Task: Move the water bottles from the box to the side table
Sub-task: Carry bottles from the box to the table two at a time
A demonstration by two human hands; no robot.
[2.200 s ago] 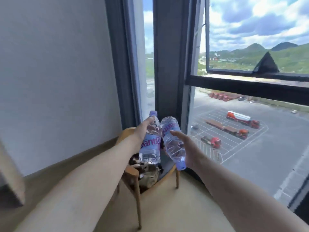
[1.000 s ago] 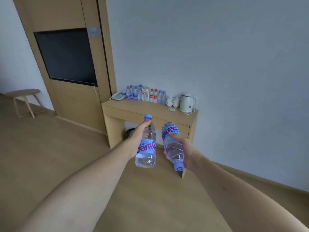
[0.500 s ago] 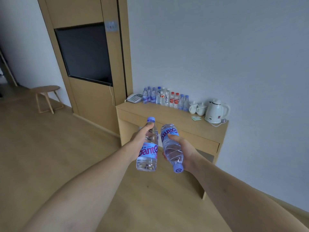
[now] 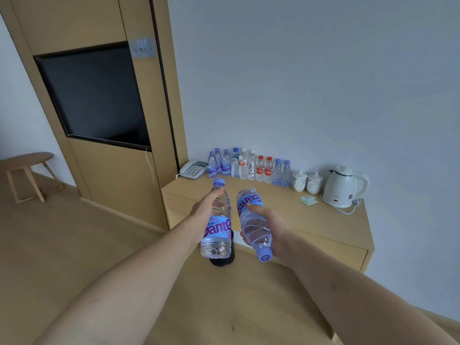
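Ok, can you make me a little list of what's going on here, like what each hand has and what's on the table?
left hand: holds upright bottle, cap up
right hand: holds tilted bottle, cap down and toward the camera
side table: wooden, against the wall
bottle row: ten bottles standing at the back of the table, along the wall
phone: left end of the table
cups: two white, lidded, right of the row
kettle: white, right end
task state: both held bottles not yet set down
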